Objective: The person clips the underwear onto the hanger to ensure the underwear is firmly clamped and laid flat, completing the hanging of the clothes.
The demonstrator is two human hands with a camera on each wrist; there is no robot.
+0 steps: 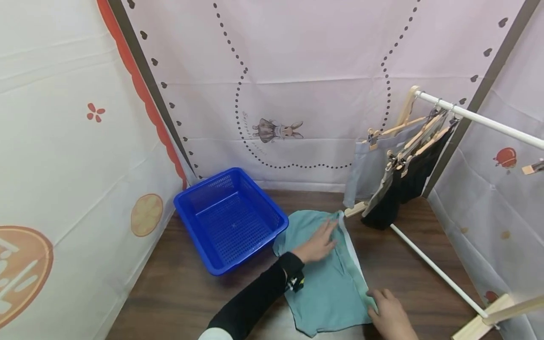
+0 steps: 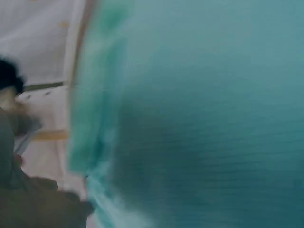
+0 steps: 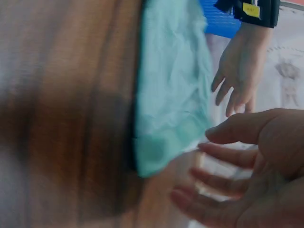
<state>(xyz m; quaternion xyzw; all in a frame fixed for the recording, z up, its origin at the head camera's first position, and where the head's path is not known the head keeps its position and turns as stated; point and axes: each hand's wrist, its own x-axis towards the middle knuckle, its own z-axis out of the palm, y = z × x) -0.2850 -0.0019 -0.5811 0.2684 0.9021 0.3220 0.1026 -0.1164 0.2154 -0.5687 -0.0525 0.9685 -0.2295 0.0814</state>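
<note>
Teal shorts (image 1: 325, 293) with a lighter green waistband (image 1: 354, 264) lie spread on the floor, waistband to the right. Over their upper part is my left hand (image 1: 316, 243), its fingers extended and slightly spread. Blurred ribbed teal cloth (image 2: 204, 114) fills most of the left wrist view. By the waistband's near corner is my right hand (image 1: 388, 314). In the right wrist view, the right hand (image 3: 256, 166) has its thumb apart from loosely bent fingers, pinching nothing. Whether its fingertips touch the cloth I cannot tell.
A blue plastic basket (image 1: 231, 224) stands left of the shorts, close against them. On the right, a rack with a white rail (image 1: 480, 115) carries several clip hangers with grey and black clothes (image 1: 386, 203). A low white bar (image 1: 437, 269) runs along the rack's base. Printed fabric walls surround the brown floor.
</note>
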